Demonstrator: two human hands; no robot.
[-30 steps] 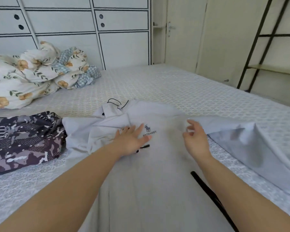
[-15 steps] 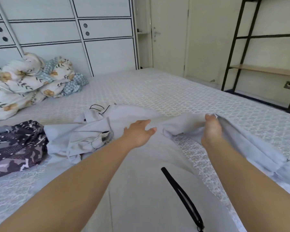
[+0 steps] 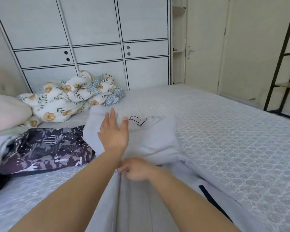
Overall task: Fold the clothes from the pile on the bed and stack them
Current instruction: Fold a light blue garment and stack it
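Since half a second back, both sleeves are folded in over the hoodie [image 3: 151, 141]; before, the right hand held one sleeve out to the side, well off the body. That hand [image 3: 134, 169] has come in to the midline and is low, just under the left wrist. Left hand [image 3: 114, 133] has gone forward up onto the chest area.

Left hand: palm down on the folded cloth, fingers straight and spread, thumb out to the right. Flat contact, no grip.

Right hand: blurred. Fingers curled, seem to pinch a fold of grey cloth at the centre seam line; exact hold cannot be told.

Hoodie: pale grey, lying lengthwise on the bed [image 3: 233, 148], hood end far, hem end near and running out of the bottom edge. Upper part is a squarish folded block. Thin black drawcord [image 3: 137, 120] loops on the cloth near the hood, just right of the left fingertips. Black strip [image 3: 211, 200], a pocket edge or zip, on the near right side of the body.

Camo garment [image 3: 45, 149], dark purple-grey, lies left of the hoodie, touching its left edge.

Floral quilt [image 3: 69, 99] bunched at the far left of the bed, against the wardrobe [image 3: 94, 39]. Pale pillow [image 3: 5, 113] at the left edge. Black shelf frame [image 3: 281, 64] at far right; closed door [image 3: 206, 47] behind the bed.
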